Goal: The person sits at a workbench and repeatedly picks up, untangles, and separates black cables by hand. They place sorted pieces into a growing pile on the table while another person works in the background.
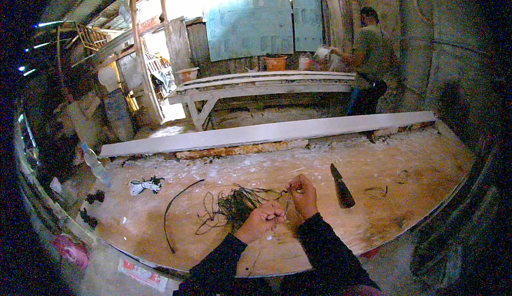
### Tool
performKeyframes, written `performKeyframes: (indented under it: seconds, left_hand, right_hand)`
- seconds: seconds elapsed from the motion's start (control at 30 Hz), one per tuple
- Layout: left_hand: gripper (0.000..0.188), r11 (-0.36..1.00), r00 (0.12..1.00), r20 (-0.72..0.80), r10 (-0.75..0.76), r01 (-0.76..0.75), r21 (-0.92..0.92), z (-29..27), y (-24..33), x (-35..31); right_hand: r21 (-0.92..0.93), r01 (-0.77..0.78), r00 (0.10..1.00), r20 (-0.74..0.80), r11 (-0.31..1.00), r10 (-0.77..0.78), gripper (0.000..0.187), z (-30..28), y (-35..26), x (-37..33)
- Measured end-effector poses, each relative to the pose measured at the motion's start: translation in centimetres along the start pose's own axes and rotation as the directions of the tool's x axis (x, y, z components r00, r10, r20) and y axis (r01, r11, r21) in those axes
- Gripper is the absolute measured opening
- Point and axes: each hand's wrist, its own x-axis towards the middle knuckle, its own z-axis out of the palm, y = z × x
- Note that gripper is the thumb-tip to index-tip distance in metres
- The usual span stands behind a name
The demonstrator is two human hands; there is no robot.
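Over the plywood table top (224,253), my left hand (264,220) and my right hand (304,195) work close together, fingers pinched. A thin pale strand (288,206) runs between them, and both hands grip it. Dark cord from a loose tangle (234,204) lies beside and behind my left hand, its ends reaching toward my right fingertips. To the right of my right hand rests a knife-like tool (342,187) with a dark blade and a wide handle. A single long dark cord (167,221) curves on the wood further left.
A bundle of white cord (144,186), dark clumps (90,219) and a clear plastic bottle (95,164) are at the left. Small cord loops (376,192) lie at the right. A long white board (266,131) edges the table's far side. Another person (368,56) stands at a far bench (256,87).
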Motion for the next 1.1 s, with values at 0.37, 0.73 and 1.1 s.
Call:
performKeyframes:
  seconds: [0.37, 0.73, 1.1]
  left_hand:
    - [0.011, 0.954, 0.976, 0.183, -0.116, 0.161, -0.252, -0.8, -1.1, -0.2]
    - [0.006, 0.982, 0.780, -0.609, -0.144, 0.038, -0.184, -7.6, 2.4, -0.5]
    - [0.010, 0.928, 0.497, -0.855, 0.147, 0.230, 0.293, -9.0, -0.5, -0.5]
  right_hand:
    - [0.135, -0.051, 0.998, -0.031, 0.990, 0.056, 0.006, 0.2, 0.4, 0.2]
    - [0.025, -0.092, 0.922, 0.380, 0.995, 0.076, 0.019, 1.1, -1.3, -1.8]
    - [-0.072, 0.222, 0.782, 0.609, 0.972, -0.134, 0.013, 3.2, -5.5, -4.1]
